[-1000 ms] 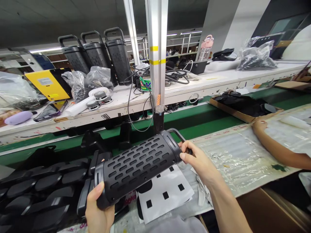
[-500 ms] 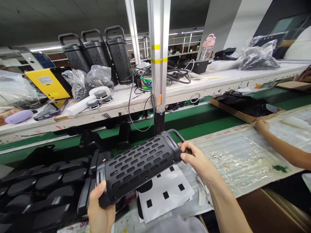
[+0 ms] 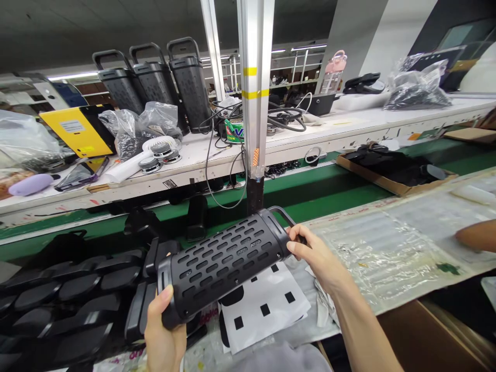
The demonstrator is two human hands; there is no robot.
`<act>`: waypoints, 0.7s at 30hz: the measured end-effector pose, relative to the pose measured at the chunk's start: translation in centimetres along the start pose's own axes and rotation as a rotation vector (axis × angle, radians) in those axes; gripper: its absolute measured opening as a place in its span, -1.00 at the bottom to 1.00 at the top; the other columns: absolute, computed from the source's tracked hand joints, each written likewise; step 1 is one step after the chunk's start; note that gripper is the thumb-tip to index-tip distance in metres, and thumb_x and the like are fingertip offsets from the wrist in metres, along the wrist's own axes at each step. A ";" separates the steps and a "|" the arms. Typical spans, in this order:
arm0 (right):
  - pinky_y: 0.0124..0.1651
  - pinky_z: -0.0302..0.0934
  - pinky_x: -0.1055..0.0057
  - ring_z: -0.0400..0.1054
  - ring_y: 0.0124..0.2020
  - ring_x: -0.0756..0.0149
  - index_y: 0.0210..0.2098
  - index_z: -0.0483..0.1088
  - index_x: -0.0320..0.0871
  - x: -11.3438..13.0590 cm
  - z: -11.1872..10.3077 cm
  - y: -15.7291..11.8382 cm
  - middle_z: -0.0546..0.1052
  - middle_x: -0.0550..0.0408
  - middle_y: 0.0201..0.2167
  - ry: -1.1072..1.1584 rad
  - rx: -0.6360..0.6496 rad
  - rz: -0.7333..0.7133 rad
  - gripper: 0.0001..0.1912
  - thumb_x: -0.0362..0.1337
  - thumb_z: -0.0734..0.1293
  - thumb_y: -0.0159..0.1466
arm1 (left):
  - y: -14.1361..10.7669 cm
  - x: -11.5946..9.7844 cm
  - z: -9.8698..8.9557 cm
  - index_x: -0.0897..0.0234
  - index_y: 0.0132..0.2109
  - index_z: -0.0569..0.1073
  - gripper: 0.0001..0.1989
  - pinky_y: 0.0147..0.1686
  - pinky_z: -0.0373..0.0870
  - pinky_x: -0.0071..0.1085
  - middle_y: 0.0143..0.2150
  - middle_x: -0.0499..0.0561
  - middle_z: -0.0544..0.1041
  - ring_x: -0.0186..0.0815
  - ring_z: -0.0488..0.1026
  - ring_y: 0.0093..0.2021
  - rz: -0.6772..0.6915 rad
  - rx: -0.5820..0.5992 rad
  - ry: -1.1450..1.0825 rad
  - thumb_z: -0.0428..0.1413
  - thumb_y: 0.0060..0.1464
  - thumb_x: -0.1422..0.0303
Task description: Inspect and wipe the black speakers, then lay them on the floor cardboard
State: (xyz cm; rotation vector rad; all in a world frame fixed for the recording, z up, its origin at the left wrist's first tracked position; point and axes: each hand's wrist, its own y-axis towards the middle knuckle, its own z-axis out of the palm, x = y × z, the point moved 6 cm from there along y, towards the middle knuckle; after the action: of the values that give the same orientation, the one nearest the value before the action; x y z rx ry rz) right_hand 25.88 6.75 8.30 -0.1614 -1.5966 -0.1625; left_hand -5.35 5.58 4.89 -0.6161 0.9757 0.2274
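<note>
A black slotted speaker housing point(image 3: 225, 263) with a carrying handle lies tilted between my two hands, its right end higher. My left hand point(image 3: 165, 325) grips the lower left end, thumb on the near face and the other fingers mostly hidden behind. At the upper right end, my right hand point(image 3: 312, 253) is closed round the handle point(image 3: 284, 214). White sheets with black squares point(image 3: 267, 310) lie on the bench beneath the housing. Rows of black rounded parts point(image 3: 62, 299) sit at the left, close to my left hand.
Behind runs a green conveyor belt point(image 3: 310, 194) under a white shelf point(image 3: 186, 178). Three black housings with handles point(image 3: 189, 93) stand on the shelf. A metal post point(image 3: 253, 103) rises in the middle. At the right are a cardboard tray point(image 3: 387, 178) and another person's arm point(image 3: 476, 236).
The housing and my left hand have shifted slightly right, and both hands keep their grip. The other person's hand has left the cardboard tray and drawn back to the right edge.
</note>
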 end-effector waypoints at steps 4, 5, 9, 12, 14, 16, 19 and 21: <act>-0.32 -0.01 0.34 0.09 -0.41 0.31 -0.43 0.22 -0.08 -0.2 -0.3 0.1 0.25 0.18 -0.46 -0.040 -0.002 0.002 -0.72 -0.05 0.32 0.03 | -0.1 0.0 0.4 0.21 -0.07 0.56 -0.52 -0.16 0.50 -0.44 -0.33 -0.11 0.64 -0.25 0.58 -0.24 0.061 0.027 0.002 0.23 -0.21 0.17; -0.33 -0.01 0.34 0.08 -0.41 0.31 -0.42 0.23 -0.08 -0.4 -0.5 0.1 0.24 0.19 -0.48 -0.046 0.004 0.009 -0.72 -0.05 0.32 0.03 | -0.1 0.0 0.6 0.20 -0.05 0.55 -0.51 -0.15 0.48 -0.45 -0.30 -0.10 0.64 -0.24 0.58 -0.21 0.074 0.033 -0.004 0.22 -0.16 0.11; -0.36 -0.01 0.38 0.08 -0.42 0.33 -0.39 0.27 -0.07 -2.0 -1.3 0.4 0.26 0.19 -0.46 -0.004 0.024 0.047 -0.68 -0.01 0.38 0.04 | -0.2 -0.1 1.2 0.23 -0.02 0.55 -0.44 -0.02 0.43 -0.36 -0.20 -0.01 0.64 -0.16 0.53 -0.04 0.091 0.044 -0.037 0.11 -0.04 -0.06; -0.40 0.04 0.42 0.10 -0.41 0.34 -0.38 0.33 -0.06 -3.3 -1.4 0.7 0.30 0.19 -0.42 0.095 -0.039 0.130 -0.63 0.05 0.42 -0.02 | -0.7 -0.8 1.9 0.19 0.05 0.51 -0.48 0.15 0.32 -0.24 -0.04 0.03 0.59 -0.11 0.44 0.11 0.148 0.116 -0.002 0.06 0.08 -0.03; -0.44 0.08 0.48 0.12 -0.40 0.35 -0.32 0.39 -0.03 -3.8 -1.3 0.7 0.34 0.18 -0.39 0.169 -0.132 0.184 -0.58 0.11 0.43 -0.03 | -1.3 -1.1 2.3 0.19 0.10 0.45 -0.53 0.18 0.29 -0.12 0.10 0.07 0.50 -0.11 0.39 0.14 0.203 0.160 0.035 0.03 0.17 0.02; -0.47 0.11 0.55 0.15 -0.39 0.38 -0.26 0.44 0.01 -4.0 -1.1 0.6 0.39 0.19 -0.34 0.231 -0.198 0.215 -0.51 0.16 0.46 -0.07 | -2.0 -1.3 2.6 0.22 0.11 0.41 -0.58 0.14 0.33 -0.05 0.16 0.13 0.42 -0.13 0.39 0.12 0.230 0.164 0.053 0.03 0.22 0.09; -0.42 0.20 0.61 0.24 -0.32 0.37 -0.24 0.49 0.05 -4.1 -0.8 0.5 0.48 0.18 -0.26 0.304 -0.221 0.234 -0.43 0.17 0.51 -0.18 | -2.3 -3.5 2.2 0.25 0.11 0.39 -0.61 0.11 0.36 -0.03 0.18 0.15 0.39 -0.13 0.39 0.11 0.239 0.145 0.060 0.06 0.22 0.15; -0.35 0.26 0.62 0.30 -0.20 0.33 -0.16 0.51 0.09 -4.0 -1.0 0.6 0.51 0.17 -0.11 0.345 -0.235 0.211 -0.39 0.14 0.53 -0.19 | -1.7 -7.7 1.2 0.16 0.12 0.40 -0.60 0.15 0.34 -0.02 0.20 0.09 0.40 -0.12 0.35 0.18 0.250 0.130 0.068 0.03 0.22 0.12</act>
State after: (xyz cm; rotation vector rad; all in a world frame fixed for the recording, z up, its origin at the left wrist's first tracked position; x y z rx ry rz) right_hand 27.07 7.13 4.35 -0.4583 -1.2048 -0.2018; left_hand -7.99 5.56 12.37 -0.3842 1.1241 0.3634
